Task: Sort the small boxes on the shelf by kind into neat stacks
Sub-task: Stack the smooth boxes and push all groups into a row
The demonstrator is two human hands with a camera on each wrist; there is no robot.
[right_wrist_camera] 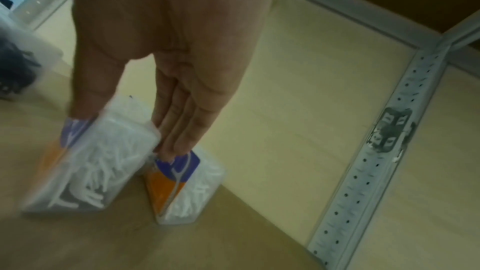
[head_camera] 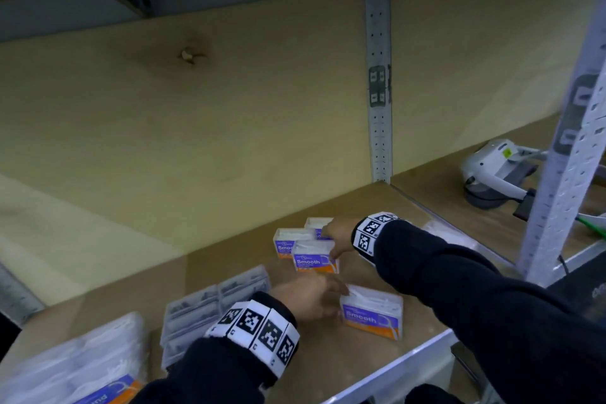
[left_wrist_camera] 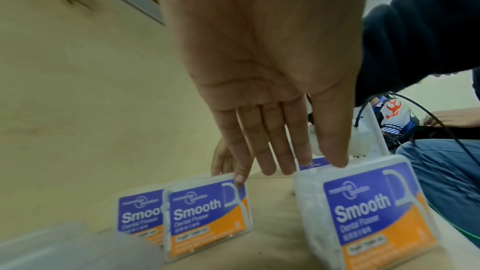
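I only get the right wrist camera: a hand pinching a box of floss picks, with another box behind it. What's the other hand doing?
Observer: The left hand is flat, thumb tip on top of a separate Smooth box near the shelf's front edge.
Operator: Are there more boxes than my two?
Observer: Yes. The head view shows three clustered at the right hand, which pinches the front clustered box.
Operator: Any different kind?
Observer: Clear boxes with dark contents lie left of the left hand.
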